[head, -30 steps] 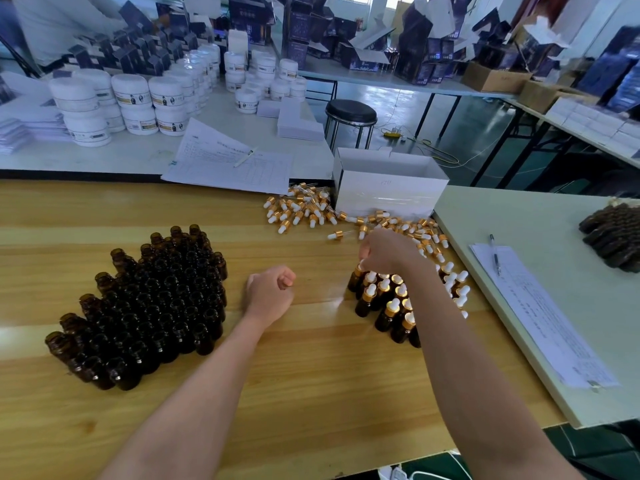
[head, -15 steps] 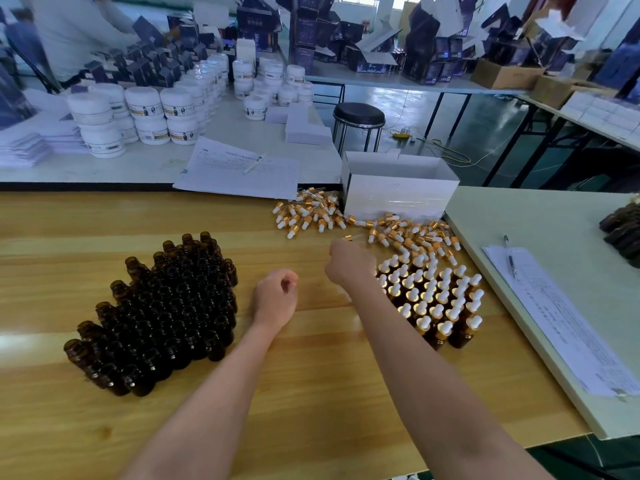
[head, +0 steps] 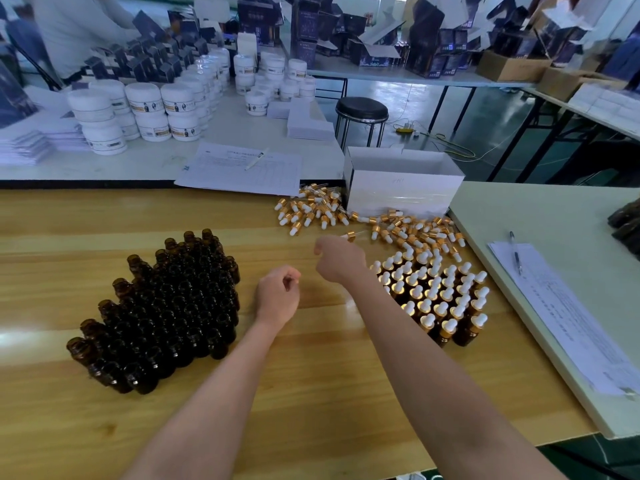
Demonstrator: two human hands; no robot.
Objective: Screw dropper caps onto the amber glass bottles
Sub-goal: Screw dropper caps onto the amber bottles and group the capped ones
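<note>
Several open amber bottles (head: 166, 306) stand packed together on the wooden table (head: 311, 393), left of my hands. To the right stands a cluster of capped bottles (head: 440, 292) with gold collars and white bulbs. Loose dropper caps (head: 408, 230) lie scattered behind it. My left hand (head: 278, 292) rests on the table as a fist, holding nothing, just right of the open bottles. My right hand (head: 339, 258) is curled, and its fingertips close on the bulb end of one dropper cap (head: 351, 235). The fingers themselves are hidden behind the back of the hand.
A white open box (head: 401, 181) stands behind the loose caps. A pale side table (head: 554, 306) with a form (head: 568, 317) and pen abuts on the right. Behind are a paper sheet (head: 242, 168), white jars (head: 149, 109), a black stool (head: 362, 112) and a person at far left.
My right hand has left the capped bottles and moved left and back to a single dropper cap. My left hand has stayed in place as a fist.
</note>
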